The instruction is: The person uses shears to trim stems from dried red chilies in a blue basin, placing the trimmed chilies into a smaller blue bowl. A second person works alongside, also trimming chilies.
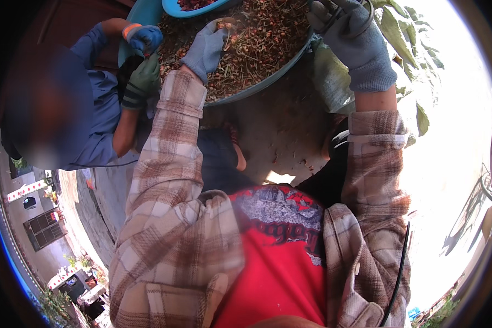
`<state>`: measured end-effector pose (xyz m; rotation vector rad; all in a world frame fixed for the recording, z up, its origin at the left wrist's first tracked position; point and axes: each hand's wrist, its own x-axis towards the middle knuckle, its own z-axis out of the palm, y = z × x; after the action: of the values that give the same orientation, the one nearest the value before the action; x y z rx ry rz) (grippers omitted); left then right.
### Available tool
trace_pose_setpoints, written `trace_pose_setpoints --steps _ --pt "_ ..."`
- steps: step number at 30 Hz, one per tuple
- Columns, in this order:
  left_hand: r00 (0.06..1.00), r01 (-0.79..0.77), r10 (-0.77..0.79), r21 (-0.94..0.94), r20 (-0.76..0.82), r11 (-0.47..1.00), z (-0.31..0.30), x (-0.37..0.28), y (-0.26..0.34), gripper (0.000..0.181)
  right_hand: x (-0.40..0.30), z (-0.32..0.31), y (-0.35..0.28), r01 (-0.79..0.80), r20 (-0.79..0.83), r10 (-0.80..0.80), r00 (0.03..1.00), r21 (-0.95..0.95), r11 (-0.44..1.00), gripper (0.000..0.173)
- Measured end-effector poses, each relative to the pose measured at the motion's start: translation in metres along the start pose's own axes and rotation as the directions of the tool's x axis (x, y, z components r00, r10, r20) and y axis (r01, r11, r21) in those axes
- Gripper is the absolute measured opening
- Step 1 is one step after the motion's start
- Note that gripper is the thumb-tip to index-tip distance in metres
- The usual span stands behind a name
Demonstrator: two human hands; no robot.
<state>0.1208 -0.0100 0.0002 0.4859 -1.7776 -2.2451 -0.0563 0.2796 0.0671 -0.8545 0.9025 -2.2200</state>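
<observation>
My left hand (207, 49), in a grey-blue knitted work glove, pinches a small bunch of dried reddish plant heads (225, 26) with thin stalks over the heap. Beneath it, a wide pale-blue tub (266, 80) holds a thick layer of dried plant heads and stems (246, 57). My right hand (356, 45), gloved the same way, is raised at the tub's right rim. Its fingers close around a looped metal handle (370, 16), apparently of scissors; the blades are not visible. A bright blue bowl (180, 14) of dark red plant pieces rests over the heap at the far side.
At the left sits a person in a blue shirt (102, 90), with one blue glove (145, 39) and one green glove (141, 78) together at the tub's rim. A pale green woven sack (332, 78) stands on the right. Plant scraps (305, 164) lie on the floor.
</observation>
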Motion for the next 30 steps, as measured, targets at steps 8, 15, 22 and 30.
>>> trace_pose_setpoints --steps 8,15,22,30 --pt "0.974 -0.225 0.190 0.467 0.120 0.855 -0.006 -0.008 -0.002 0.041 -0.003 -0.001 0.001 0.105 0.079 -0.086 0.993 -0.290 0.951 0.033" --pt "0.984 0.162 -0.175 -0.254 -0.029 0.954 0.026 -0.015 0.028 0.045 -0.004 0.007 0.000 0.028 0.020 -0.025 0.999 -0.141 0.990 0.035" --pt "0.987 -0.042 0.078 -0.240 0.143 0.970 0.011 -0.015 0.019 0.047 -0.002 0.023 0.005 0.056 0.016 -0.054 0.998 -0.167 0.984 0.034" --pt "0.994 -0.014 -0.002 -0.151 -0.107 0.988 0.000 -0.011 0.031 0.045 -0.003 0.025 -0.002 -0.117 -0.115 0.124 0.986 0.068 0.991 0.037"
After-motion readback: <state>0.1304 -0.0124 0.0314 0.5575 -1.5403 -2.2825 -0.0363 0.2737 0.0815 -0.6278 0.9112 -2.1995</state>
